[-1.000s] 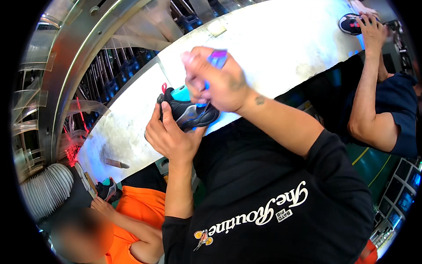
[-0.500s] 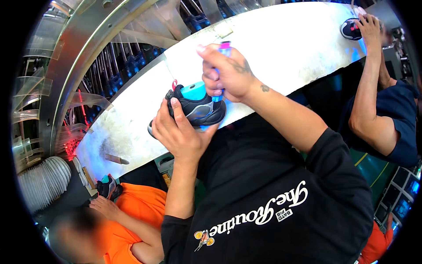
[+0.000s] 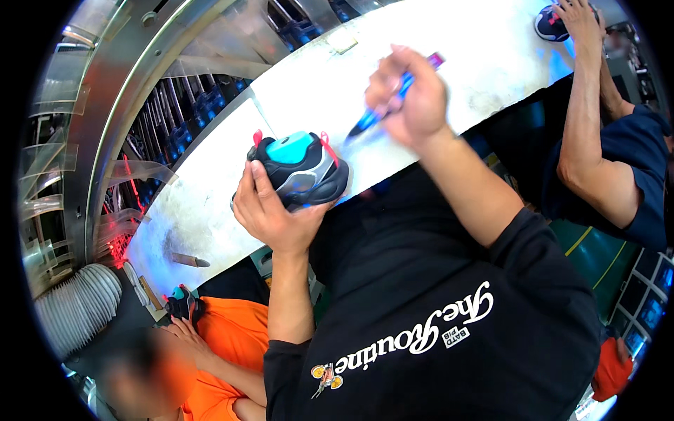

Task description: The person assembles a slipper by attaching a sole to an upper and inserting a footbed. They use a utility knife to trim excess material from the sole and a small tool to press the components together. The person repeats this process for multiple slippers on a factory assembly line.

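Observation:
My left hand [image 3: 272,216] is wrapped around a black and grey sneaker [image 3: 324,180] and holds it at the near edge of the white worktable [image 3: 232,175]. A turquoise shoe last [image 3: 289,149] with a dark hole shows in the sneaker's opening. Red pull loops stand up at both ends of that opening. To the right and above the table, my right hand [image 3: 419,102] is closed on a slim blue pen-shaped tool [image 3: 364,123]. Its dark tip points down and left toward the sneaker, apart from it. Motion blurs this hand and the tool.
At far right a co-worker's hands touch another sneaker [image 3: 550,24] on the table. Lower left, a person in orange handles a similar sneaker [image 3: 184,304]. A flat stick [image 3: 188,260] lies on the table's left part. A ribbed hose [image 3: 81,298] and a metal frame [image 3: 116,133] stand at left.
My right hand has moved right, carrying the blue tool off the sneaker's right end; the red loop there now shows. The sneaker in my left hand has shifted slightly left.

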`<state>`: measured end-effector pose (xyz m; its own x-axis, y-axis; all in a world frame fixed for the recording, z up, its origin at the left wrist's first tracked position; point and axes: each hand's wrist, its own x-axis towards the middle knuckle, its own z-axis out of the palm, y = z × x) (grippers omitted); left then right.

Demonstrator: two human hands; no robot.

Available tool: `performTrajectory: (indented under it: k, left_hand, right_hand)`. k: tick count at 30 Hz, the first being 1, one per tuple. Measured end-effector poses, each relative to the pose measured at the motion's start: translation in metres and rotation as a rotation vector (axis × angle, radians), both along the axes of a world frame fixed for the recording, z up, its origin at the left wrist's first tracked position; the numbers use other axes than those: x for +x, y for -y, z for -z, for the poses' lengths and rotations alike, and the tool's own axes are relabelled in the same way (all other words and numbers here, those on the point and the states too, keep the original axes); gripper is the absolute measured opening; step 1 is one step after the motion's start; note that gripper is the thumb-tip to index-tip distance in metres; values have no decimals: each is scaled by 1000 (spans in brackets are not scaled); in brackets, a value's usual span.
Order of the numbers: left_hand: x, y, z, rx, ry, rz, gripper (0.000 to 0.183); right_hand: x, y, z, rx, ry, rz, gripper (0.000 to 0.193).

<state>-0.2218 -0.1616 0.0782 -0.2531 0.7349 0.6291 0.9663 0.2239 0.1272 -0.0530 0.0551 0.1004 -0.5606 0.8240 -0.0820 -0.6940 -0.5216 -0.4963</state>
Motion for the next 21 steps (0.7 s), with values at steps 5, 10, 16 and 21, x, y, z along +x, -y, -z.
performTrajectory:
  k: [5, 10, 16, 21]
  left_hand:
    - [-6, 11, -1, 66, 143, 71, 139]
    - [-17, 28, 8, 174, 406, 151, 149]
    - [-23, 41, 25, 225, 559, 193, 158]
    - [-24, 38, 17, 127, 441, 171, 157]
  right_hand:
    - [12, -26, 12, 1233, 1435, 296, 29]
    - [-3, -4, 23, 1558, 1264, 273, 37]
    - [-36, 46, 4, 862, 378, -797, 136]
    - [-56, 57, -6, 691, 314, -982, 127]
